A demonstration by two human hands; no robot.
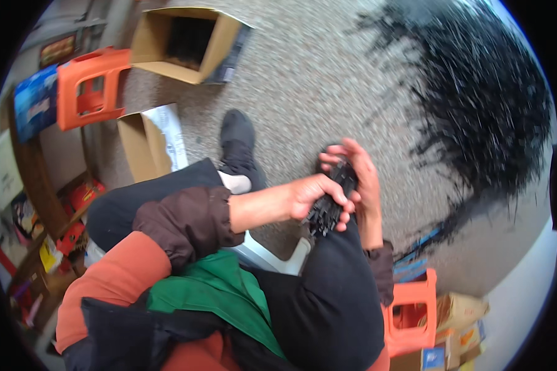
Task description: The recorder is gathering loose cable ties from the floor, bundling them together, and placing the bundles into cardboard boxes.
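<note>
A bundle of thin black strips (325, 215), its exact kind too small to make out, is held above my right knee. My left hand (308, 193) is closed around the bundle's middle, thumb on top. Curled about its far end and right side is my right hand (366, 176), with its palm against the strips. To the right on the floor spreads a large loose heap of similar long black strips (476, 99).
An open cardboard box (235, 31) with dark contents stands ahead on the speckled floor (303, 74). Nearer is a smaller carton (143, 145). Orange stools (68, 93) stand at the far left and lower right (430, 309). Cardboard boxes (458, 343) lie at the lower right.
</note>
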